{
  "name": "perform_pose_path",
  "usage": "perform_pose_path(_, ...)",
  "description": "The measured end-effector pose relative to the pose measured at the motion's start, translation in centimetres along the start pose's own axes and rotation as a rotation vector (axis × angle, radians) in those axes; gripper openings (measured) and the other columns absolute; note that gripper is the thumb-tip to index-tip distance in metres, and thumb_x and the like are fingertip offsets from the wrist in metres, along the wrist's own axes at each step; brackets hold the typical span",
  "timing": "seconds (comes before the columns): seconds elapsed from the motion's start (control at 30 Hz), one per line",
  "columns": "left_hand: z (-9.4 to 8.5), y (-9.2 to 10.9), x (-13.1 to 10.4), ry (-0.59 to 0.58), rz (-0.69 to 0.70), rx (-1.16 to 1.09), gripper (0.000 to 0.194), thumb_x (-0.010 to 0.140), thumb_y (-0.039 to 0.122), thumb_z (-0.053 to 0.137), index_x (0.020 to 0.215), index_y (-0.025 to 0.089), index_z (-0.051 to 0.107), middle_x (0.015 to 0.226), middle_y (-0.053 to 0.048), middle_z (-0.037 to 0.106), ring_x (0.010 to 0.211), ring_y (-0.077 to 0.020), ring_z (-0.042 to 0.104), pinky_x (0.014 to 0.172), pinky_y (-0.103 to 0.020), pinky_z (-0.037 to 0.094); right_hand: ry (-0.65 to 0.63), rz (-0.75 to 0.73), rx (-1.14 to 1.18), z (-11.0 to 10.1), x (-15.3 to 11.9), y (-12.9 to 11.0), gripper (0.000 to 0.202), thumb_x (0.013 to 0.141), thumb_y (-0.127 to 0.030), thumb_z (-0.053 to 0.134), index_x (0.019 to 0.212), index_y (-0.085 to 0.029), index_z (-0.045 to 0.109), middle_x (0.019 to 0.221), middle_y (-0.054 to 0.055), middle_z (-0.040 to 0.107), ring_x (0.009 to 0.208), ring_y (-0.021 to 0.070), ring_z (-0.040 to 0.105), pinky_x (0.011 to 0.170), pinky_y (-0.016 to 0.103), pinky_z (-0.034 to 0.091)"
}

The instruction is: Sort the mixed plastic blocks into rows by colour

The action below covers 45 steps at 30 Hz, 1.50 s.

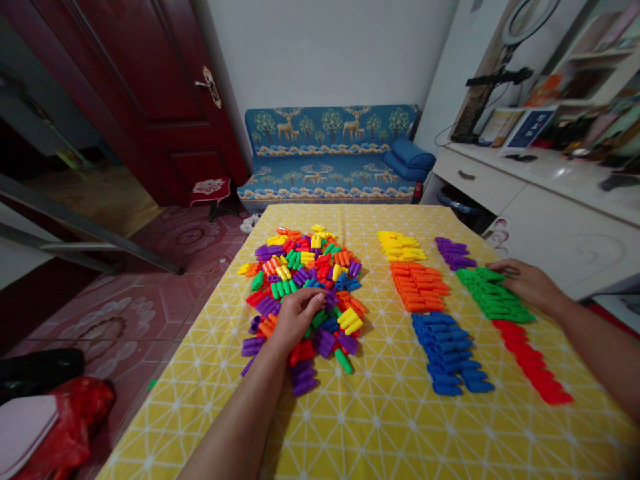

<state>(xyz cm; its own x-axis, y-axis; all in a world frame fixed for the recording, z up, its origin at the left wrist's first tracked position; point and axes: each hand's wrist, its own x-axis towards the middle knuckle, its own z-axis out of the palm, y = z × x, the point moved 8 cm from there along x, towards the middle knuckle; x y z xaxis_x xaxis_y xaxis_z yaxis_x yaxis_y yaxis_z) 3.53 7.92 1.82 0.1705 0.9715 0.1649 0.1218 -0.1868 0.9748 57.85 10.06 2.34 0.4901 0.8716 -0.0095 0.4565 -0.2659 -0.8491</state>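
1. Head view: mixed pile on worktop, left of centre.
2. Left hand at pile, fingers nearly together; cannot tell if gripping.
3. Right hand, right of frame, fingers slightly curled at green pieces; hold unclear.
4. Yellow pieces, orange pieces, blue pieces: column right of centre.
5. Purple pieces above green, red pieces below.

Left hand in a mixed pile of colorful plastic pieces, right hand at the green group, yellow patterned tablecloth.
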Motion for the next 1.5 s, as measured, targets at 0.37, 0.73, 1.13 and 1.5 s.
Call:
perform_pose_path(0.37, 0.0, 0.0, 0.1, -0.003, 0.006, 0.021, 0.031, 0.085, 0.042, 0.063, 0.098, 0.016, 0.073, 0.084, -0.007, 0.075, 0.076, -0.0192, 0.071, 0.068, -0.027, 0.057, 0.087, -0.009, -0.089, -0.2, -0.6, -0.2, 0.016, 0.070, -0.012, 0.063, 0.082, -0.020, 0.071, 0.085, 0.005, 0.070, 0.077, 0.0188, 0.062, 0.082, 0.034, 0.044)
perform_pose_path(0.73, 0.0, -0.4, 0.1, -0.005, 0.007, 0.031, 0.030, 0.086, 0.041, 0.063, 0.098, 0.016, 0.073, 0.084, -0.006, 0.074, 0.076, -0.0193, 0.071, 0.069, -0.028, 0.058, 0.124, -0.100, -0.020, 0.6, -1.4, -2.6, 0.015, 0.074, -0.013, 0.063, 0.087, -0.019, 0.069, 0.103, 0.010, 0.070, 0.094, 0.0187, 0.062, 0.090, 0.032, 0.043)
perform_pose_path(1.13, -0.1, -0.2, 0.1, 0.001, 0.020, 0.016, 0.029, 0.086, 0.040, 0.063, 0.097, 0.015, 0.073, 0.087, -0.007, 0.074, 0.078, -0.0195, 0.070, 0.072, -0.029, 0.059, -0.380, -0.490, 0.119, 19.5, -17.3, -16.9, 0.030, 0.077, -0.035, 0.065, 0.105, -0.024, 0.065, 0.105, 0.005, 0.071, 0.094, 0.0214, 0.068, 0.079, 0.036, 0.054)
perform_pose_path(1.5, -0.1, 0.0, 0.0, 0.009, 0.054, 0.023, 0.028, 0.087, 0.038, 0.061, 0.097, 0.015, 0.072, 0.089, -0.008, 0.073, 0.077, -0.0189, 0.070, 0.071, -0.029, 0.057, -0.381, -0.492, -0.123, 25.5, -23.8, -16.1, 0.016, 0.076, -0.025, 0.063, 0.092, -0.024, 0.063, 0.081, 0.000, 0.067, 0.067, 0.0157, 0.063, 0.060, 0.027, 0.048)
